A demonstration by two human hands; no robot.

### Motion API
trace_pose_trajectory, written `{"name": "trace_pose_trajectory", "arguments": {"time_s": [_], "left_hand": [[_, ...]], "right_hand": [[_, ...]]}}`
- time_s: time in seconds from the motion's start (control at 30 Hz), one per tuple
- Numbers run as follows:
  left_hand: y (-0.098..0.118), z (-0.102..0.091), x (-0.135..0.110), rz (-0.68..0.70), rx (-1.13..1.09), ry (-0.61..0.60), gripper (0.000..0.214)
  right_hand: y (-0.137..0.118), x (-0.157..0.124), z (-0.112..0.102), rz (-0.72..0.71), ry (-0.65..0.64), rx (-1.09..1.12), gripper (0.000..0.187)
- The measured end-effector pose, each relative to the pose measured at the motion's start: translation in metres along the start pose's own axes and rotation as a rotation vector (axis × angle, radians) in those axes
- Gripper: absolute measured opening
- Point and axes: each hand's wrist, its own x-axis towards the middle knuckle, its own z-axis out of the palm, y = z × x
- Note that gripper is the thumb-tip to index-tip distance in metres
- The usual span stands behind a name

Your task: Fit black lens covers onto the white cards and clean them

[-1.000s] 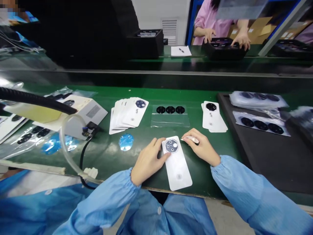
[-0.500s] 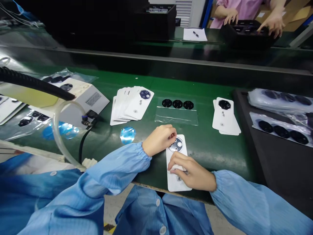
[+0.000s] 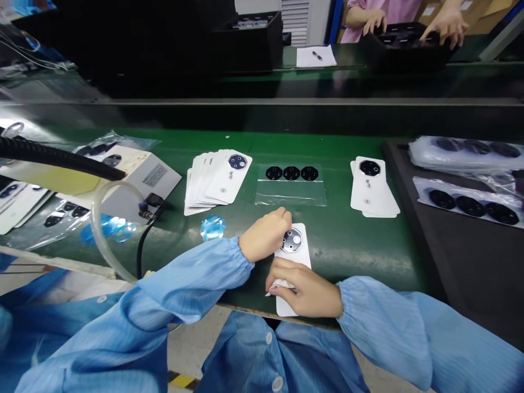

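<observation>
A white card [image 3: 295, 256] lies on the green bench mat [image 3: 352, 256] in front of me, with a round dark camera-lens piece [image 3: 292, 240] near its top. My left hand [image 3: 266, 234] is curled against the card's upper left edge, beside the lens piece. My right hand [image 3: 305, 287] lies across the card's lower part, pinching a white wipe [image 3: 279, 284]. Just left of the card is a shiny blue round film [image 3: 213, 228]. Farther up are a fanned stack of white cards [image 3: 216, 183], a clear sleeve with three black lens pieces [image 3: 291, 183], and a second card stack [image 3: 373, 188].
A white machine [image 3: 153, 183] with a clear tube [image 3: 98, 229] and black hose [image 3: 53, 155] stands at left among bagged parts. A black mat at right holds bagged black pieces [image 3: 469, 202]. Across the belt, a co-worker's hands rest on a black tray [image 3: 405, 49].
My right hand has moved from beside the lens piece down across the card's lower part with the wipe. My left hand has shifted up along the card's left edge. The view has turned slightly.
</observation>
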Motion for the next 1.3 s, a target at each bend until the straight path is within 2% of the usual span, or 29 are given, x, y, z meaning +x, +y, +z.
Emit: {"name": "trace_pose_trajectory", "arguments": {"time_s": [0.17,0.47,0.9,1.1,1.3], "left_hand": [[0.012,0.01,-0.007,-0.024,0.187,0.038,0.027],[0.007,0.013,-0.02,0.107,0.31,0.082,0.019],[-0.007,0.021,-0.049,0.22,0.203,0.151,0.017],[-0.002,0.022,-0.055,0.222,0.158,0.107,0.019],[0.006,0.021,-0.06,0.154,0.034,0.079,0.004]], "right_hand": [[0.001,-0.001,0.003,-0.008,0.014,0.004,0.016],[0.003,0.0,0.003,-0.04,0.02,0.01,0.017],[0.003,-0.001,0.004,-0.022,0.039,-0.023,0.016],[0.003,-0.003,0.005,-0.027,0.047,-0.022,0.016],[-0.001,-0.003,0.001,-0.101,0.021,0.055,0.013]]}}
